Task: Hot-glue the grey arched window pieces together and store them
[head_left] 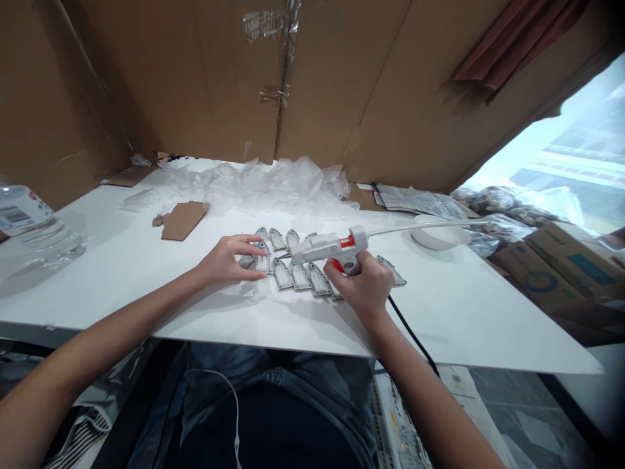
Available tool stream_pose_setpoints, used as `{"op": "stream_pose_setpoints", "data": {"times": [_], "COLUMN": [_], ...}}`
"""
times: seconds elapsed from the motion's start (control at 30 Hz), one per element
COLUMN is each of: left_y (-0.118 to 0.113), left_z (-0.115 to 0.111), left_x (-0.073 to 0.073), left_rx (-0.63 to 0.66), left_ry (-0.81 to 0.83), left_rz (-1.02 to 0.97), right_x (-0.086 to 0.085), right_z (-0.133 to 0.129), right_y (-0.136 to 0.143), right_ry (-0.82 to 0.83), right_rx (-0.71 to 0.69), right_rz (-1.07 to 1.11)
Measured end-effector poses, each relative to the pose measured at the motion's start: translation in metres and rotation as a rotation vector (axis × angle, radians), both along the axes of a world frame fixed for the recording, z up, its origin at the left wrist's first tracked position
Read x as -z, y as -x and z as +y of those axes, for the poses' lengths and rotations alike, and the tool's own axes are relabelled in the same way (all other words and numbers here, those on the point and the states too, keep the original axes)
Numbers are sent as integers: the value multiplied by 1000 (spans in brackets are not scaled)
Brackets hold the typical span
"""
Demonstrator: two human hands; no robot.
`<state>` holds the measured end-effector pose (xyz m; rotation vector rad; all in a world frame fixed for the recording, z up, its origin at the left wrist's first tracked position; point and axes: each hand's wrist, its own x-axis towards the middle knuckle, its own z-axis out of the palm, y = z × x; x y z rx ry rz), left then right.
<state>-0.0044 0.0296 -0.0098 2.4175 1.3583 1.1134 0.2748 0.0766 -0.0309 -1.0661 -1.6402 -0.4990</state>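
In my right hand (364, 284) is a white hot glue gun (332, 246) with red parts; a long clear glue stick runs out of its back and a black cord hangs below. Its nozzle points left, over two rows of small silver, arch-shaped pieces (301, 276) on the white table. My left hand (229, 262) has its thumb and fingers on either side of the leftmost piece (262, 261), at the gun's tip. One more silver piece (392, 271) lies right of my right hand.
Crumpled clear plastic bags (273, 185) lie behind the pieces, with torn cardboard (183, 220) to their left. A water bottle (36, 225) is at far left. A white bowl (439, 234) sits at right, near cardboard boxes (561, 264). Cardboard walls (195, 78) stand behind.
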Motion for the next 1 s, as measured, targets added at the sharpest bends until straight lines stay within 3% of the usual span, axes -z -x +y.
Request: {"op": "stream_pose_setpoints", "data": {"times": [0.23, 0.47, 1.0], "left_y": [-6, -18, -18], "left_z": [-6, -16, -16], "left_x": [1, -2, -3], "left_rx": [34, 153, 152], "left_ry": [150, 353, 379], "left_rz": [-115, -242, -250], "right_x": [0, 2, 1], "right_z": [1, 0, 2], "right_y": [1, 3, 2], "right_ry": [-59, -130, -166], "right_rx": [0, -18, -56], "right_rz": [-25, -135, -234]}}
